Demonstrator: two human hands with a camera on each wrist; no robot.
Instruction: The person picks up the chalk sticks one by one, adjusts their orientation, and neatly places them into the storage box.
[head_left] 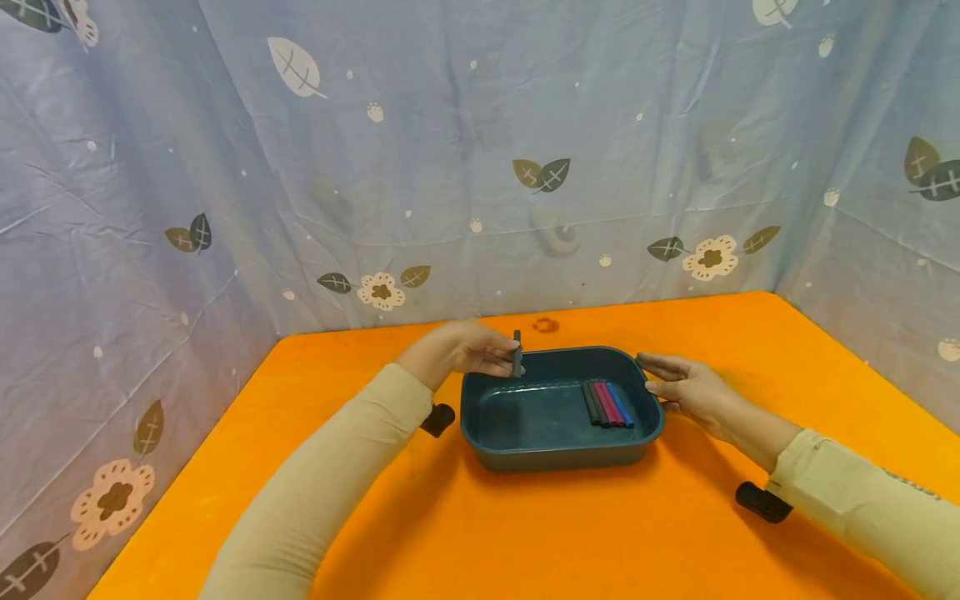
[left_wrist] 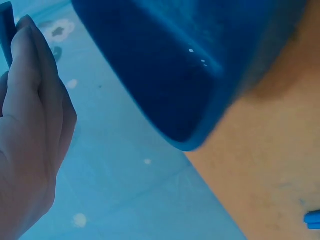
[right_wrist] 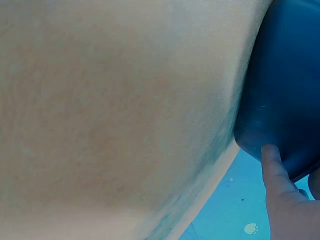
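Observation:
My left hand (head_left: 480, 348) pinches a slim dark grey stick (head_left: 517, 354), held upright above the back left rim of a dark teal plastic bin (head_left: 555, 458). In the left wrist view the stick (left_wrist: 6, 32) stands at the fingertips. Inside the bin, on the right, several similar sticks lie side by side: dark ones (head_left: 592, 404), magenta ones (head_left: 608, 404) and a blue one (head_left: 621, 406). My right hand (head_left: 693, 393) holds the bin's right rim, with one finger (right_wrist: 273, 162) against the outer wall. Whether the sticks are markers I cannot tell.
The bin stands on an orange tabletop (head_left: 525, 533). Patterned grey-blue cloth (head_left: 465, 167) hangs behind and at both sides. A brownish ring mark (head_left: 546, 326) shows near the table's back edge. Black wrist cameras (head_left: 762, 502) sit beneath both wrists.

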